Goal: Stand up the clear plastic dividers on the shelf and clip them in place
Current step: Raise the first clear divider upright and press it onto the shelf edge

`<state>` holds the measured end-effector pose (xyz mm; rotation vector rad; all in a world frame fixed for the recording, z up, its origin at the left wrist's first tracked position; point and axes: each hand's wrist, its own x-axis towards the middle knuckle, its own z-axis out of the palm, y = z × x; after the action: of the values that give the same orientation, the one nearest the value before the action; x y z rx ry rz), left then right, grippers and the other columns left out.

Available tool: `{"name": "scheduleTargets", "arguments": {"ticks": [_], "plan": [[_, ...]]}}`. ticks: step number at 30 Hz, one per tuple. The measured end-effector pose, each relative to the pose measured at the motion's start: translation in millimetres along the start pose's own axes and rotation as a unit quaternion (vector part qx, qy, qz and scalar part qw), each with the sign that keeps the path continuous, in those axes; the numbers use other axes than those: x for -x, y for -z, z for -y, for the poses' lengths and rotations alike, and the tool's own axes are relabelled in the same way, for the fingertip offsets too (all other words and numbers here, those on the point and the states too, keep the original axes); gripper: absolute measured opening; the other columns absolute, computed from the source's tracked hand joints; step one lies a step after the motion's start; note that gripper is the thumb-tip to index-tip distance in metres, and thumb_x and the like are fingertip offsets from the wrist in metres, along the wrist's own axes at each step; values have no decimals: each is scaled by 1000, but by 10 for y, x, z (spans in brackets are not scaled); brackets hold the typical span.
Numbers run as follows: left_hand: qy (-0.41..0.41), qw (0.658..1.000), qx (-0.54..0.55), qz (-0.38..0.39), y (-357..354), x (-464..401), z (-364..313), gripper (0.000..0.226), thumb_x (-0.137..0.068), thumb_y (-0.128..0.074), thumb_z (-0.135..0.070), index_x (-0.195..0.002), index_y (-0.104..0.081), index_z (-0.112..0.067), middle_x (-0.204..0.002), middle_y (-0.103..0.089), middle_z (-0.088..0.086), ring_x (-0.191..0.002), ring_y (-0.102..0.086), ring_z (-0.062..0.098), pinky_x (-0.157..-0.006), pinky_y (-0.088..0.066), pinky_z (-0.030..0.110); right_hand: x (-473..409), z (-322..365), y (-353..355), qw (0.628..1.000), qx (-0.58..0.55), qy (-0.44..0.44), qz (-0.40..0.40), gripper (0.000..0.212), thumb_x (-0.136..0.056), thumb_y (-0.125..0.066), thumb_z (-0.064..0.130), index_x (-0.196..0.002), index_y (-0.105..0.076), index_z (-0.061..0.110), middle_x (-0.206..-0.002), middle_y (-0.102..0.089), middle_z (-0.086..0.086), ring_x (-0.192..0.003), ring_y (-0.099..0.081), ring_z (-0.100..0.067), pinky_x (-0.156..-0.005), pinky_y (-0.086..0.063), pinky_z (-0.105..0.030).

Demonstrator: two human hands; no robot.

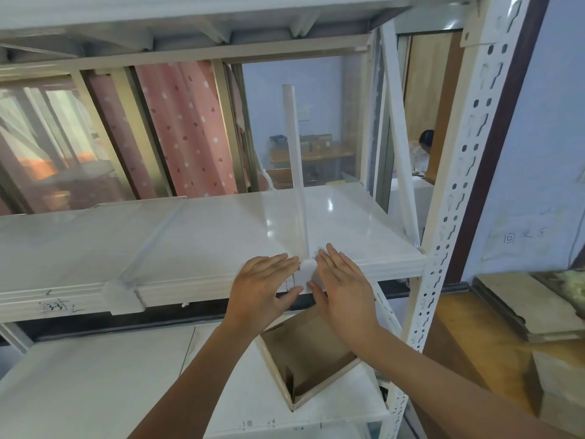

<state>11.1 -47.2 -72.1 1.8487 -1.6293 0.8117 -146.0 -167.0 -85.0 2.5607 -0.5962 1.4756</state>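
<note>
A clear plastic divider (329,147) stands upright on the white shelf (221,229), seen edge-on, its white front strip (294,153) rising from the shelf's front edge. Its white clip (307,274) sits over the front lip. My left hand (262,286) lies flat with straight fingers just left of the clip, fingertips touching it. My right hand (342,280) lies flat on the clip's right side, thumb under the lip. A second clear divider (50,147) stands at the left, with its rail (152,242) running to another clip (123,296) on the front lip.
A white perforated upright (456,185) bounds the shelf on the right. On the lower shelf (95,381) sits an open cardboard box (310,353). Cardboard stacks (538,312) stand at the right. Behind the rack are a pink dotted curtain (183,131) and a person (422,150).
</note>
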Motion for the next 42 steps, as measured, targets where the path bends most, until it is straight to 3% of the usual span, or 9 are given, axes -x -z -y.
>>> {"name": "scheduleTargets", "arguments": {"ticks": [10,26,42], "plan": [[4,1000,1,13,40,84,142,56,-81,-74,-48,-127,-74,-16,-127,-72,2,-114,-70,22,-98,-55,45,-36,103,-78,1000,16,13,-2,58,-62,-98,20,-110,-78,-4,-117,-74,-18,-111,-72,-32,-105,-36,-46],[18,1000,-6,2,149,96,179,51,-82,-73,-51,-122,-77,-21,-124,-74,-2,-113,-71,18,-99,-53,42,-32,222,-128,1000,6,3,15,55,-69,-95,19,-113,-76,-5,-120,-73,-20,-115,-70,-33,-106,-37,-47],[55,998,-14,9,168,125,115,51,-81,-73,-49,-120,-77,-17,-120,-75,1,-107,-74,22,-90,-60,49,-56,215,-96,999,27,25,31,57,-68,-96,24,-114,-77,-2,-121,-74,-17,-115,-70,-31,-108,-32,-47]]}}
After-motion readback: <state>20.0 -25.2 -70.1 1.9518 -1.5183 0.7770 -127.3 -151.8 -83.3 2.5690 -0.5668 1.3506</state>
